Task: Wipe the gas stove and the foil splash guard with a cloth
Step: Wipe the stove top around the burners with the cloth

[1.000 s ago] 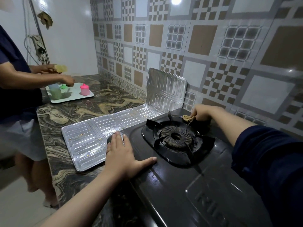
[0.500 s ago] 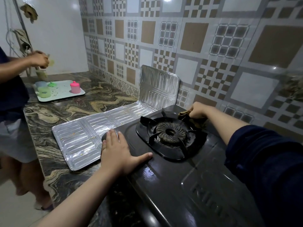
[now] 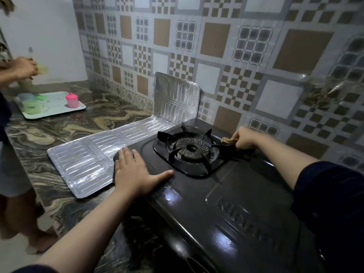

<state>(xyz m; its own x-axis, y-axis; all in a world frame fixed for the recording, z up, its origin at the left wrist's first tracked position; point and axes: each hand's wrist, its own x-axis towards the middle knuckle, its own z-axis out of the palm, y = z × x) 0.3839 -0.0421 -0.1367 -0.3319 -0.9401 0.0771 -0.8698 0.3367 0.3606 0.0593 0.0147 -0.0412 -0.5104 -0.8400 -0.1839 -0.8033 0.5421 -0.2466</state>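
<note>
While left hand (image 3: pixel 132 172) braces stove (image 3: pixel 226 203), cloth (image 3: pixel 228 140) bunched in right-hand fingers (image 3: pixel 241 141).

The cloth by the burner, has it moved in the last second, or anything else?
Barely. The right hand keeps the cloth gripped at the burner's far right edge, shifting only slightly. The left hand stays flat on the stove corner. The foil splash guard has not moved. The other person's hands rose off the tray.

A marbled brown counter (image 3: pixel 65 133) runs along a wall of grey, white and tan patterned tiles (image 3: pixel 216 56), meeting a plain white wall (image 3: pixel 45 36) at its far left corner, under dim light
</note>
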